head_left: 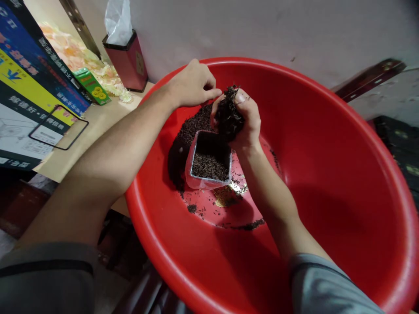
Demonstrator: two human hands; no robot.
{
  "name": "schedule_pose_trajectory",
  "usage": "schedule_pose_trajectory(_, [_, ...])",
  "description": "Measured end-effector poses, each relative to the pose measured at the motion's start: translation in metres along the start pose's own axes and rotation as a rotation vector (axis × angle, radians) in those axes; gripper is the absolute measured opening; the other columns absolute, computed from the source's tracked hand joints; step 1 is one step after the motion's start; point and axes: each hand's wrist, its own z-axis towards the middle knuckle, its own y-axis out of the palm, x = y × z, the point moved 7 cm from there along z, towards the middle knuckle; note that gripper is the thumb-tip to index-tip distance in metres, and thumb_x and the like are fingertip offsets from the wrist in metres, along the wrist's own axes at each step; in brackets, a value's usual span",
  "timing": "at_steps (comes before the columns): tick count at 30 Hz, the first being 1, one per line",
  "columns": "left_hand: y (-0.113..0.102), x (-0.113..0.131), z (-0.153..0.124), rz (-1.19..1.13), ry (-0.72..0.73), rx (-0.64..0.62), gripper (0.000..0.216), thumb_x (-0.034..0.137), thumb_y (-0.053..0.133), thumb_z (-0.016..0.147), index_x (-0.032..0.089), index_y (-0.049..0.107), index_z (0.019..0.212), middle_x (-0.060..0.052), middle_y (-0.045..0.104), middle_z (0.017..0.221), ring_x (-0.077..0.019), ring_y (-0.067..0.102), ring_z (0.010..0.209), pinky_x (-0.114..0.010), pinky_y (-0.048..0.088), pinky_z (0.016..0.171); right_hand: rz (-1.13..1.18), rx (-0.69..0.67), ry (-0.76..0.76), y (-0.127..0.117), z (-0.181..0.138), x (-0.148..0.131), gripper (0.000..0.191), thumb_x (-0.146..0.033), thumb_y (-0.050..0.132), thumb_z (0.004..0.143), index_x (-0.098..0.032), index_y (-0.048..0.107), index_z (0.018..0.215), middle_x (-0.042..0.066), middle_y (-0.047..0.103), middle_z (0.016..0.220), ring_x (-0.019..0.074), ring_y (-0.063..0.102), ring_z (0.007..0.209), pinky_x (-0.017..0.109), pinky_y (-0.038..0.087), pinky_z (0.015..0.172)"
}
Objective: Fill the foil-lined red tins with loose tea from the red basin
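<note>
A heap of dark loose tea leaves (199, 122) lies in the far left part of a large red tub (327, 152). In front of the heap stands a square tin (209, 179) lined with a clear plastic bag, partly filled with tea leaves. My right hand (250, 117) is closed around a handful of tea leaves (230, 115), held just above the tin's far right corner. My left hand (194, 85) hovers near the tub's far left rim, its fingers curled in and its thumb side towards my right hand. I see nothing in it.
Left of the tub, a wooden surface (108, 117) bears a dark red tin (127, 65) with a plastic bag sticking out, a small green box (91, 87) and a large printed carton (32, 87). Scattered leaves lie on the tub's floor. A wall (262, 30) rises behind.
</note>
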Motion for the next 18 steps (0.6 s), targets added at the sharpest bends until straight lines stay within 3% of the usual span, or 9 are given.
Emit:
schedule_pose_trajectory(5, [-0.001, 0.001, -0.001, -0.009, -0.042, -0.004, 0.035, 0.034, 0.056, 0.104, 0.021, 0.078, 0.080, 0.004, 0.078, 0.076, -0.0126, 0.050, 0.069, -0.029, 0.043, 0.084, 0.026, -0.021, 0.032, 0.001, -0.001, 0.000, 0.041, -0.070, 0.076, 0.074, -0.033, 0.059, 0.074, 0.004, 0.067, 0.077, 0.0303, 0.068, 0.092, 0.045, 0.058, 0.075])
schedule_pose_trajectory(11, [-0.002, -0.002, 0.000, -0.015, -0.071, 0.003, 0.036, 0.037, 0.055, 0.103, 0.024, 0.075, 0.076, 0.006, 0.073, 0.071, -0.0124, 0.052, 0.069, -0.030, 0.043, 0.083, 0.045, -0.026, -0.038, 0.005, -0.004, -0.005, 0.036, -0.067, 0.068, 0.081, -0.033, 0.059, 0.075, 0.001, 0.055, 0.071, 0.0217, 0.049, 0.061, 0.039, 0.051, 0.061])
schedule_pose_trajectory(14, [0.000, -0.006, 0.001, -0.034, -0.059, -0.004, 0.036, 0.041, 0.055, 0.102, 0.027, 0.075, 0.076, 0.008, 0.073, 0.070, -0.0118, 0.047, 0.068, -0.032, 0.042, 0.081, 0.015, -0.028, -0.053, 0.006, -0.006, -0.009, 0.048, -0.078, 0.062, 0.084, -0.032, 0.055, 0.071, 0.001, 0.051, 0.069, 0.0218, 0.048, 0.061, 0.040, 0.052, 0.062])
schedule_pose_trajectory(18, [0.003, -0.008, 0.001, -0.043, -0.061, -0.029, 0.037, 0.045, 0.053, 0.102, 0.025, 0.079, 0.085, 0.009, 0.075, 0.070, -0.0110, 0.045, 0.071, -0.032, 0.040, 0.078, -0.050, -0.059, -0.025, 0.006, -0.004, -0.008, 0.072, -0.099, 0.042, 0.084, -0.031, 0.048, 0.060, 0.006, 0.053, 0.069, 0.0269, 0.064, 0.083, 0.043, 0.060, 0.072])
